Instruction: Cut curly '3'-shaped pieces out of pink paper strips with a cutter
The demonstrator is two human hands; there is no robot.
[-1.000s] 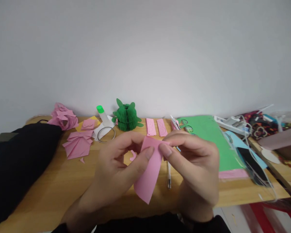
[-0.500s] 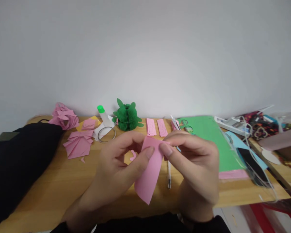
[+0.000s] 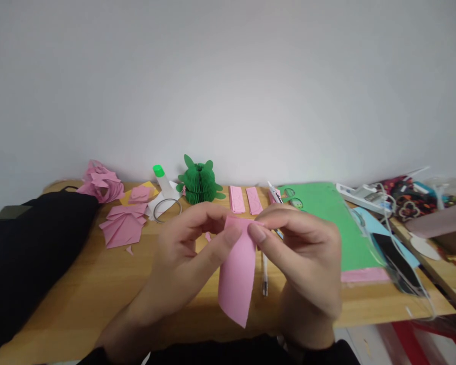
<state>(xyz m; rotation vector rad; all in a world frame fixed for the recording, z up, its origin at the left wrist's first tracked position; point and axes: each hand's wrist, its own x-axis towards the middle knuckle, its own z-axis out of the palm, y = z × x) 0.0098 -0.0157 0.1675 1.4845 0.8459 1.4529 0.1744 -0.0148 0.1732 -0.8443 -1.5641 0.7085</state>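
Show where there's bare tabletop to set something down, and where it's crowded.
Bare tabletop shows between the black fabric and left hand, nearer than the small pink scrap. A narrower strip runs between the green sheet's pink border and the front edge, right of the right hand. Crowded: the back, around the green paper figure, and around the white plastic item.

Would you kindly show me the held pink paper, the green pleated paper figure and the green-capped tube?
Held pink paper (image 3: 237, 279): head view, on its hanging part.
Green pleated paper figure (image 3: 199, 184): head view, on its pleated front.
Green-capped tube (image 3: 162, 183): head view, on its pale body.
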